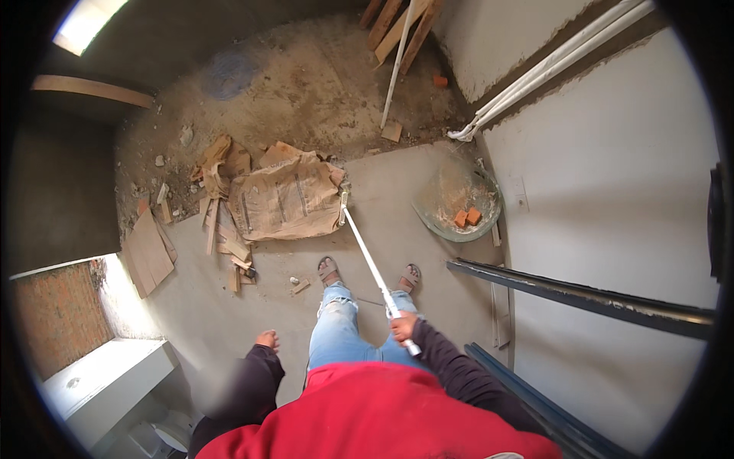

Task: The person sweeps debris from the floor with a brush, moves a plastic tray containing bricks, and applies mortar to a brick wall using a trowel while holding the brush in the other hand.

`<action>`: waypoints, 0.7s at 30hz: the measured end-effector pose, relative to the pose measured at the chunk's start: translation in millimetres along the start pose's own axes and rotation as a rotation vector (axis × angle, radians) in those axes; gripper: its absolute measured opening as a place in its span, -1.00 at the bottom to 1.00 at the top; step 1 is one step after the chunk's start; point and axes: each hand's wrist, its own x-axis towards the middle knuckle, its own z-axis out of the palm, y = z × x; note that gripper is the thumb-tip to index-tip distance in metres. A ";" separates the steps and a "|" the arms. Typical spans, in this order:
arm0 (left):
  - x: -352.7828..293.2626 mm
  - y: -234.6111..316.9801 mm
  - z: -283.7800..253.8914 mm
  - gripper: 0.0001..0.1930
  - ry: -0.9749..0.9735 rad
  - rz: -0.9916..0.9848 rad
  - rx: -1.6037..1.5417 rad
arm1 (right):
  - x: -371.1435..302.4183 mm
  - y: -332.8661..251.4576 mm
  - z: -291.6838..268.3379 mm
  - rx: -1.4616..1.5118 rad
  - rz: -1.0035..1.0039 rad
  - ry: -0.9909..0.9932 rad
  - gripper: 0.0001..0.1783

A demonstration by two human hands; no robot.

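My right hand (403,327) is closed around a long white pole (372,264) near its lower end. The pole slants forward and left, past my feet. At its far end a short, narrow, pale head (343,208) meets the right edge of a crumpled brown paper sack (283,196); its exact kind is too small to make out. My left hand (267,339) hangs low at my left side, its fingers curled, with nothing visible in it. The sack lies flattened on the floor among scraps of wood (222,233) and cardboard.
A greenish round tub (456,200) with orange brick pieces (467,218) stands at the right. Black metal bars (581,297) jut out from the right side. White pipes (562,61) run along the wall. Planks (397,34) lean at the back; cardboard sheets (147,252) lie left.
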 end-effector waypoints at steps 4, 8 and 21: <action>-45.6 9.9 13.5 -0.57 -0.156 -0.015 -0.147 | -67.2 40.3 112.2 -0.861 -0.497 0.897 -0.90; -53.7 41.0 25.3 -0.55 -0.232 0.103 -0.353 | -81.4 -10.9 134.5 -1.678 -0.839 1.572 -0.85; -163.9 33.1 66.7 -0.61 0.105 0.103 -0.757 | -128.9 -384.3 211.0 -2.822 -0.097 1.798 -0.74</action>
